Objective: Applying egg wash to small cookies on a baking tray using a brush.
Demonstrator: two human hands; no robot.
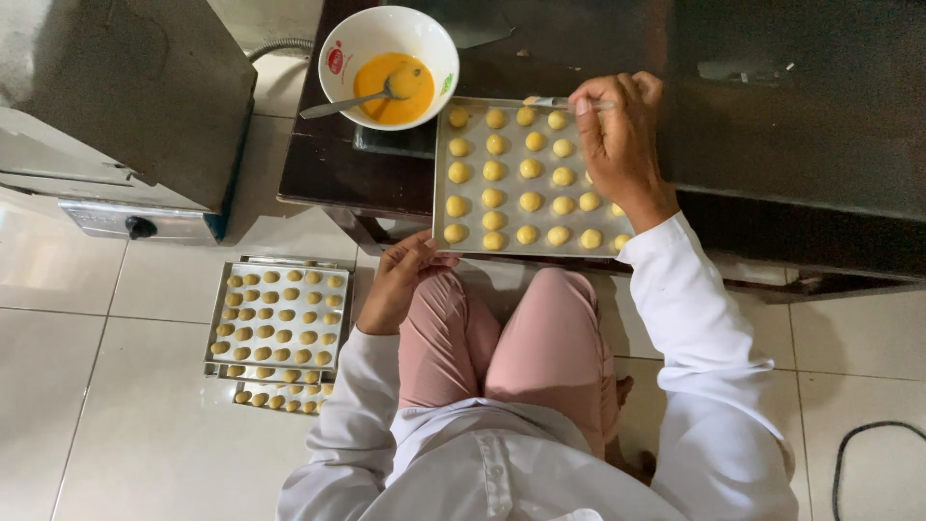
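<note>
A metal baking tray (440, 174) with several rows of small yellow dough balls (494, 171) lies on a low dark table (318, 164). My right hand (617, 140) hovers over the tray's far right side and grips a thin brush (552, 101) whose tip rests near the top row. My left hand (400, 275) holds the tray's near left edge, fingers curled, above my pink-trousered knee. A white bowl (347, 43) of orange egg wash with a metal spoon (342, 104) in it stands just beyond the tray's left corner.
On the tiled floor to my left, stacked trays (280, 318) hold several glazed dough balls. A grey metal oven-like appliance (125, 106) stands at the upper left. A black cable (873, 434) loops on the floor at lower right.
</note>
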